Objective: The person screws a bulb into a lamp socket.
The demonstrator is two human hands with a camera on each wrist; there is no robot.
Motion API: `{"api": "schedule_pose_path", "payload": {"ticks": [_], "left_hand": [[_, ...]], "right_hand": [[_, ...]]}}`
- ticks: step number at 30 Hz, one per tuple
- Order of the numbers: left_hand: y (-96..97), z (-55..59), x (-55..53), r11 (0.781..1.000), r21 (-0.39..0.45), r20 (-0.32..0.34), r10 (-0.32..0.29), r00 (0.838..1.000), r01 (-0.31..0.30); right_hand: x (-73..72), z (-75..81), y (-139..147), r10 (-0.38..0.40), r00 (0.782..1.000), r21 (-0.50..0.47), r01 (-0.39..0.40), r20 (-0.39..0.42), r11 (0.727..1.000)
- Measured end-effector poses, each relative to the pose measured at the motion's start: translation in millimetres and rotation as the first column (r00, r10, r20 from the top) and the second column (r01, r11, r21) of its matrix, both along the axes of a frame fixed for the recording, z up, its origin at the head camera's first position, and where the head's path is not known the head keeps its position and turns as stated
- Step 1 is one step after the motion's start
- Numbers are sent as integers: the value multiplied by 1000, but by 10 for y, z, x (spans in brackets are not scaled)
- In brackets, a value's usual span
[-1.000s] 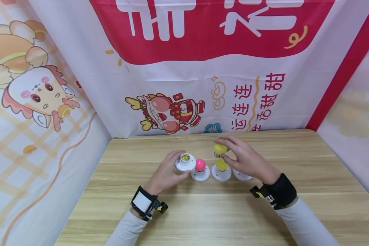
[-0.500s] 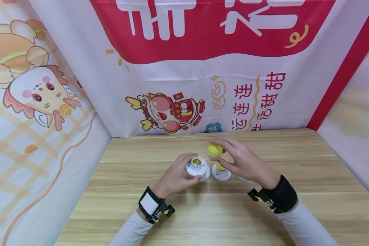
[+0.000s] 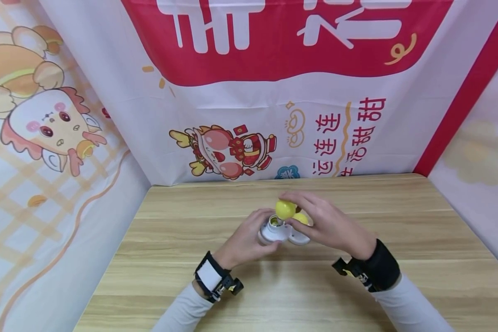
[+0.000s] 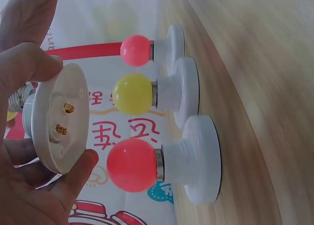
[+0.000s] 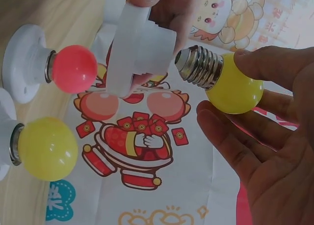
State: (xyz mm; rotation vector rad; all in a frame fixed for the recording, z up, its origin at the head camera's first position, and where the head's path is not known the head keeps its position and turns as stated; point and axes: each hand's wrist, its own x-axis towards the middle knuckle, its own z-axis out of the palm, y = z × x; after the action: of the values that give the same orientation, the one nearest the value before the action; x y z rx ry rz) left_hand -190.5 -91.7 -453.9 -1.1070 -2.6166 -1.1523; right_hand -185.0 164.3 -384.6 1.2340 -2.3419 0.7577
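Note:
My left hand [image 3: 246, 240] grips a white lamp holder [image 5: 154, 50] by the rim of its round base, lifted above the table. Two brass screws [image 4: 68, 108] show on its underside in the left wrist view. My right hand [image 3: 329, 226] pinches a yellow light bulb [image 5: 236, 90] by its globe between thumb and fingers. The bulb's silver screw base [image 5: 203, 68] points at the holder's mouth, tilted and very close; whether they touch I cannot tell. In the head view the held holder hides the pink bulb behind it.
On the wooden table [image 3: 170, 276], three fitted white holders stand in a row: a near pink bulb [image 4: 132, 165], a yellow bulb [image 4: 132, 94] and a farther pink bulb [image 4: 136, 50]. A printed cloth [image 3: 240, 106] hangs behind the table.
My left hand has carried the lamp holder to the right, in front of the standing pink bulb. My right hand has brought the yellow bulb left and down to the holder's mouth.

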Motion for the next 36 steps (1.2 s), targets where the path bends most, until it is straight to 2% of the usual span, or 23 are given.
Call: {"api": "schedule_pose_path", "payload": {"ticks": [12,22,36], "left_hand": [[73,6,23,999,6,-34,-39,999,39],[74,6,53,999,6,-33,-36,999,36],[72,-30,65,1000,-7,-44,-27,999,27]], "right_hand": [[0,-61,-23,29,999,13,-29,18,1000],[18,-107,-26,45,998,21,-46,49,999],[40,-123,-36,-8,998,12,7,65,1000]]}}
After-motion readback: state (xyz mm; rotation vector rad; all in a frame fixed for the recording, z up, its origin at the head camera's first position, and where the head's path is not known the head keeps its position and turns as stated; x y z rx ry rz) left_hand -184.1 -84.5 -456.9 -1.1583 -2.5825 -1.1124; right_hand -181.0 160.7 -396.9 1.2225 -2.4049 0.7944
